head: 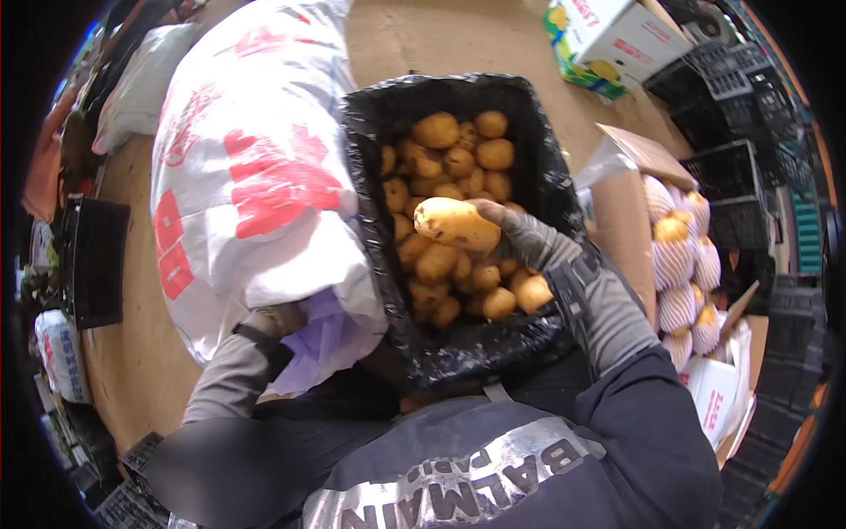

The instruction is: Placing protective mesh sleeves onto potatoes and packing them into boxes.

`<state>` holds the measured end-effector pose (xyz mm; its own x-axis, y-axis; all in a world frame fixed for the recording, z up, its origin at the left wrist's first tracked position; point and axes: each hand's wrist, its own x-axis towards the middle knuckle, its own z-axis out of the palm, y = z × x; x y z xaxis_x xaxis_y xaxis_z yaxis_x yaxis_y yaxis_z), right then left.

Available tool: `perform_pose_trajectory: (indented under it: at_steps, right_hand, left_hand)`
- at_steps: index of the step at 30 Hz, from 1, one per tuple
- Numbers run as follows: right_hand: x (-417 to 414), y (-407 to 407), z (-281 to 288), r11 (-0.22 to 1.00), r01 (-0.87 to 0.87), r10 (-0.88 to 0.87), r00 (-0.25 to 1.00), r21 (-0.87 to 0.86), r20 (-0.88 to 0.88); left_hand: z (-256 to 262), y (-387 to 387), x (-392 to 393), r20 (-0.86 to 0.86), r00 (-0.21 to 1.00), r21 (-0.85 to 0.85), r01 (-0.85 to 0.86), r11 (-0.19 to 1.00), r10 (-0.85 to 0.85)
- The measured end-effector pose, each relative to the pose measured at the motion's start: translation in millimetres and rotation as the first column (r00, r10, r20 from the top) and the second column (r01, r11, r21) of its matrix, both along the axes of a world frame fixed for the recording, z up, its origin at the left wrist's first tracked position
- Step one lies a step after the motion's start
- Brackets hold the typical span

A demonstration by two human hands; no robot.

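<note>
My right hand (490,211) grips one end of a large, long potato (456,225) with dark spots, held above a crate. The crate is lined with black plastic (558,155) and holds many smaller potatoes (436,262). To its left lies a bulky white woven sack (264,99) with red printing. My left hand (285,319) is at the sack's mouth, against its purple inner lining (320,330). The sack's fabric and lining hide its fingers, so its grip cannot be made out.
At the right, an open cardboard carton (621,231) stands beside yellowish fruit in foam nets (674,261). A white printed box (615,43) sits farther back. Black plastic crates (724,178) line the right side; another black crate (96,261) stands at the left.
</note>
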<state>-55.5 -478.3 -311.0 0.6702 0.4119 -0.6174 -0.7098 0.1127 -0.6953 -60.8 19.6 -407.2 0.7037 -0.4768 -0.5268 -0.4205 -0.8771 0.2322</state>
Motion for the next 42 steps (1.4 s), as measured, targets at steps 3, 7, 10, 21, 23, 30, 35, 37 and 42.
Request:
perform_pose_trajectory:
  at_steps: [3,7,10,21,23,30,35,37,42]
  right_hand:
    - [-82,-12,17,0.968,0.148,-0.149,0.989,0.203,-0.008]
    - [-150,17,52,0.763,0.489,-0.405,0.871,0.423,-0.277]
    - [-182,5,38,0.776,0.36,-0.337,0.931,0.519,-0.142]
    - [-253,-49,60,0.656,0.464,-0.553,0.832,0.595,-0.039]
    - [-261,-55,63,0.655,0.456,-0.557,0.83,0.603,-0.023]
    - [-266,-67,71,0.623,0.455,-0.52,0.849,0.636,-0.098]
    - [-243,-39,103,0.473,0.482,-0.658,0.75,0.737,-0.069]
    - [-245,-33,105,0.453,0.565,-0.74,0.67,0.689,-0.062]
    - [-281,-78,111,0.26,0.88,0.229,0.343,-0.397,0.911]
  left_hand:
    - [50,-33,0,-0.141,0.984,0.041,-0.102,0.994,0.107]
    - [171,-92,-29,-0.028,0.918,0.032,-0.394,0.918,0.395]
    - [199,-106,-61,-0.332,0.862,-0.515,-0.505,0.693,0.383]
    - [244,-275,-114,-0.732,0.673,-0.63,-0.606,0.485,-0.109]
    - [232,-286,-108,-0.727,0.683,-0.629,-0.618,0.471,-0.076]
    - [190,-361,-99,-0.182,0.979,-0.925,-0.203,0.321,0.093]
    - [157,-399,-103,-0.721,0.675,-0.691,-0.717,0.091,-0.159]
    - [128,-410,-86,-0.615,0.765,-0.788,-0.586,0.191,-0.192]
    - [218,-442,-128,-0.413,0.899,-0.904,-0.385,0.187,-0.147]
